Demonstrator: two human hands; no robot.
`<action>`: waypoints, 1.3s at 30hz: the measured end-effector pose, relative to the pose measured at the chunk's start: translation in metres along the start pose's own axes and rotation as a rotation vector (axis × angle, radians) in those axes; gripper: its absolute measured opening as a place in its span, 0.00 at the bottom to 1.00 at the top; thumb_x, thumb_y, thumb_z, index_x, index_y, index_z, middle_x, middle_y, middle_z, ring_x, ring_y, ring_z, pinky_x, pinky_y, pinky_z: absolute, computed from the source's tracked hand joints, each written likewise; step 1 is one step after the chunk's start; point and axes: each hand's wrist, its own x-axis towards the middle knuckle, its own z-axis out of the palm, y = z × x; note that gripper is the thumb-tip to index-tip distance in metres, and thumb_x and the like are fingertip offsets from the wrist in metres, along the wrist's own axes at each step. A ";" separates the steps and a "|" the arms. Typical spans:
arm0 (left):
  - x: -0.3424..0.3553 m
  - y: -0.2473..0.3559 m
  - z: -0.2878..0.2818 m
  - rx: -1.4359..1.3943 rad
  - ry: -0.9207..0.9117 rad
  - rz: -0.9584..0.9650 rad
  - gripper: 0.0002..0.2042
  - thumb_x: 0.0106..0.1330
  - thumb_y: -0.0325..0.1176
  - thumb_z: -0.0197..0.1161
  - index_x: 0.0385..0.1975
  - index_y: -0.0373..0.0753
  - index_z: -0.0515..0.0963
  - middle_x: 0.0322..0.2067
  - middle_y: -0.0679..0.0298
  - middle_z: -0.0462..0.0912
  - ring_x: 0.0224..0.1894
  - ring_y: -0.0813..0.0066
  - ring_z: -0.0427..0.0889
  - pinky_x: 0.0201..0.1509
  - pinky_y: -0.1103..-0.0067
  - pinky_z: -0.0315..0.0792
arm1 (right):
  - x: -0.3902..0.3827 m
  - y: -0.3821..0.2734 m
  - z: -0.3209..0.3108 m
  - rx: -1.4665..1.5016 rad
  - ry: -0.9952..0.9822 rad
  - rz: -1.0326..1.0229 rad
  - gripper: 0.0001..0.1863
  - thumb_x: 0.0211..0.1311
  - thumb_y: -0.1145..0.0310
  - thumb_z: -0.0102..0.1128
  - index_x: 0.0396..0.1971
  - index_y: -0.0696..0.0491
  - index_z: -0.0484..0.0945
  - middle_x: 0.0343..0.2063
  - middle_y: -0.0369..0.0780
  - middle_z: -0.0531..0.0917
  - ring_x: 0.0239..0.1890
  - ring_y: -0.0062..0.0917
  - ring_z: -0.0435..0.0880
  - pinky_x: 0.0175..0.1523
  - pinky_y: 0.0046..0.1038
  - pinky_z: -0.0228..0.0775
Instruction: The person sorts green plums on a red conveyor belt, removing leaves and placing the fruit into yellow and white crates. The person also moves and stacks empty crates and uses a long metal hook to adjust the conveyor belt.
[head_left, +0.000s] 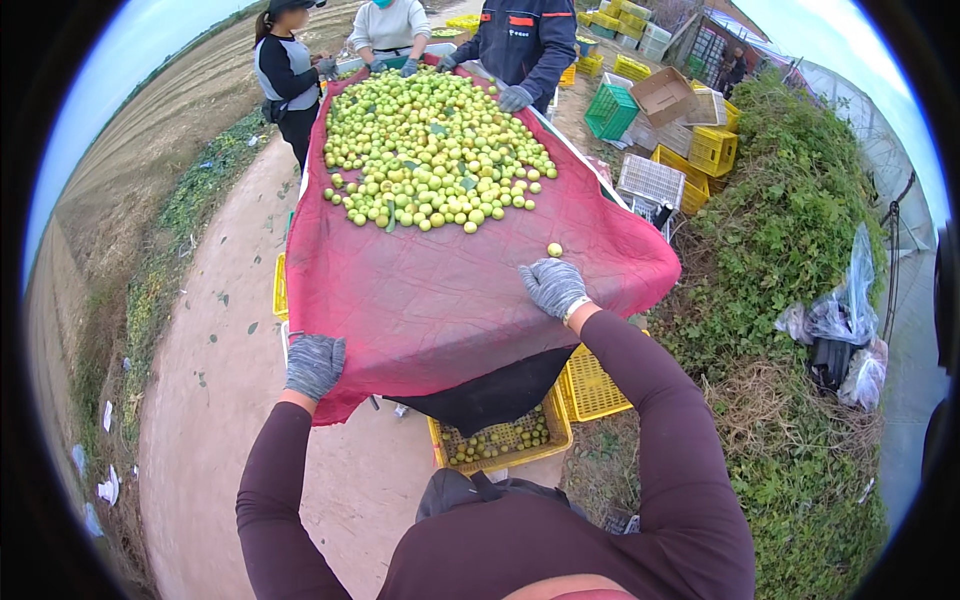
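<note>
A large red cloth point(440, 290), dirt-darkened in the middle, is spread over a long sorting table in front of me. A heap of small round yellow-green fruits point(430, 150) with a few leaves covers its far half. At the near left corner, my left hand point(315, 365), in a grey knit glove, is closed over the cloth's edge. My right hand point(553, 287), in a matching glove, rests on the cloth right of centre with its fingers laid on the surface. Just beyond its fingertips lies a single fruit point(554, 249), apart from the heap.
Below the near edge stands a yellow crate point(500, 458) holding fruits, with another yellow crate point(592, 385) beside it. Three people stand around the far end, among them a person in a dark jacket point(525, 45). Stacked crates point(712, 150) and green bushes point(790, 220) line the right.
</note>
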 end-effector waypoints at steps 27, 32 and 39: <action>-0.001 0.002 -0.008 0.078 -0.007 0.108 0.11 0.66 0.36 0.49 0.30 0.40 0.78 0.26 0.56 0.80 0.29 0.57 0.80 0.35 0.61 0.70 | 0.001 0.000 0.002 -0.049 -0.017 0.123 0.25 0.69 0.51 0.44 0.28 0.56 0.83 0.28 0.49 0.84 0.35 0.44 0.83 0.46 0.43 0.73; -0.001 0.003 -0.010 0.047 -0.030 0.074 0.10 0.66 0.36 0.50 0.30 0.40 0.78 0.27 0.57 0.81 0.30 0.57 0.80 0.37 0.60 0.70 | 0.001 0.000 0.003 -0.035 0.009 0.137 0.25 0.69 0.51 0.45 0.27 0.56 0.83 0.27 0.49 0.84 0.35 0.44 0.83 0.46 0.44 0.73; -0.002 -0.001 -0.003 0.108 -0.070 0.109 0.09 0.65 0.35 0.51 0.35 0.40 0.77 0.29 0.58 0.81 0.31 0.58 0.80 0.39 0.58 0.70 | 0.002 0.004 0.007 -0.012 0.021 0.119 0.25 0.68 0.51 0.45 0.26 0.56 0.82 0.27 0.49 0.84 0.34 0.45 0.83 0.46 0.44 0.73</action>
